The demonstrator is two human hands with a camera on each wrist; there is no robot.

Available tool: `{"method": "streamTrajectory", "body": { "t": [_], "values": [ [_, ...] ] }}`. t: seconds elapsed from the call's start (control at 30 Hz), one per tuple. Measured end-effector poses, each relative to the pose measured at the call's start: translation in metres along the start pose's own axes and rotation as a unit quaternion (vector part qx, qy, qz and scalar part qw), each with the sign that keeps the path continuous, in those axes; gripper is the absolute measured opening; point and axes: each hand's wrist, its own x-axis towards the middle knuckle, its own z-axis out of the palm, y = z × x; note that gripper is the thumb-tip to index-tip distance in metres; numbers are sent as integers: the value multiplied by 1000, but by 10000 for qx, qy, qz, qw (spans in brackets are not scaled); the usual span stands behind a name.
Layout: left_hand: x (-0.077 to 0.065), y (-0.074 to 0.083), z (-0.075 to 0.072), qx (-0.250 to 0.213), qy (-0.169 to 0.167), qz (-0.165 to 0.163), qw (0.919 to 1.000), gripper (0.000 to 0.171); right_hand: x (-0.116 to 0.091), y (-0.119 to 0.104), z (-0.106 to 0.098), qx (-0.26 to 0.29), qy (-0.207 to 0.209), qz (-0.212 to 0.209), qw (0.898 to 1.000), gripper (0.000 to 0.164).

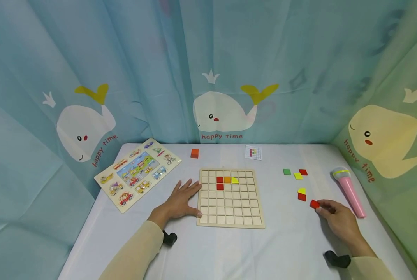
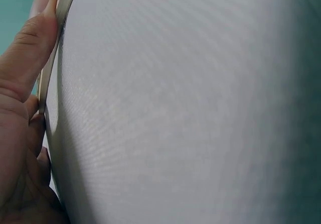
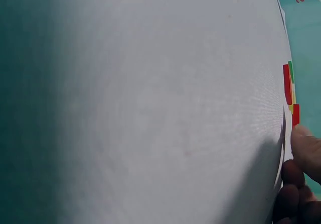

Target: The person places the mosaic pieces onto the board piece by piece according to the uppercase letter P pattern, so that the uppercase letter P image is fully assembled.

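Observation:
My right hand [image 1: 339, 221] pinches a red square tile [image 1: 314, 204] between thumb and fingers, low over the right side of the table. In the right wrist view the thumb [image 3: 307, 151] lies on the edge of that tile [image 3: 296, 114]. My left hand [image 1: 180, 200] spreads its fingers at the left edge of a wooden grid board [image 1: 229, 226], thumb on its rim. In the left wrist view the thumb [image 2: 30, 48] rests against the board's edge [image 2: 47, 78]. Within the grid sit two red tiles [image 1: 220, 186], an orange tile [image 1: 227, 179] and a yellow piece [image 1: 234, 180].
Loose pieces lie right of the board: a green tile [image 1: 287, 172], several red and yellow ones [image 1: 298, 176]. A pink toy microphone [image 1: 352, 194] lies at the far right. Behind are an orange block [image 1: 194, 153] and a pattern card [image 1: 253, 152]. A vehicle puzzle [image 1: 138, 175] is at left.

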Motion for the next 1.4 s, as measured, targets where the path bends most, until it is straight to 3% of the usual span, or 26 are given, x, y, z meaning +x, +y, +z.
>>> {"method": "streamTrajectory", "body": {
  "t": [0.27,0.5,0.77,1.0,1.4],
  "values": [
    [0,-1,0,-35,17,42,10000,114,0,-2,2,308,279,428,9982,42],
    [0,-1,0,5,24,60,10000,114,-1,-5,4,460,608,451,9961,41],
    [0,0,0,-20,3,10,10000,113,-4,-17,9,675,608,332,9953,40],
    [-1,1,-1,-21,-11,-30,10000,114,-1,-33,14,905,349,557,9937,45],
    [0,0,-1,-8,-37,-52,10000,114,6,-63,26,1006,354,-21,9943,39]
  ]
}}
